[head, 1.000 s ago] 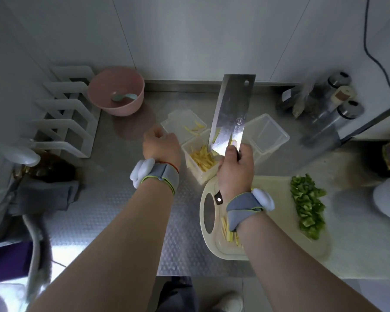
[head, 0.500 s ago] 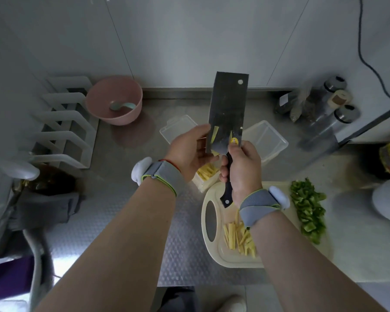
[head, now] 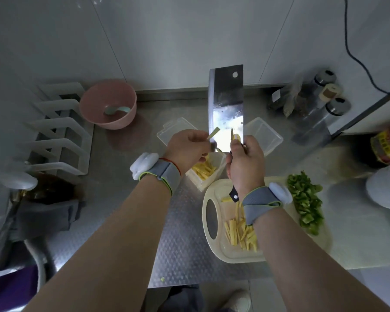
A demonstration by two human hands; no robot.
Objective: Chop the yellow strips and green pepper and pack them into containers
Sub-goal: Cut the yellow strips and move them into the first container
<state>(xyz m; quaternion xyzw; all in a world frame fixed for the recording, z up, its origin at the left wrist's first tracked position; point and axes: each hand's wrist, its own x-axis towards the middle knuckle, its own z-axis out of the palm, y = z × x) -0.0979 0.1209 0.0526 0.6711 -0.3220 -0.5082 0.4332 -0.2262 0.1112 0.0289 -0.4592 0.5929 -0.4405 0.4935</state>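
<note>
- Here the right hand [head: 245, 163] grips the cleaver [head: 226, 104] — blade pointing up and away.
- Left hand [head: 187, 149] pinches one yellow strip [head: 213, 133], tilted up-right, touching the blade.

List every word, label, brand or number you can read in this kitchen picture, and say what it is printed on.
No text can be read.
Dark bottle at the right edge: red and yellow label with markings, too blurred to read.
Spice jar by the back wall: small white tag, too small to read.
Cleaver: no marking legible in the glare.
</note>
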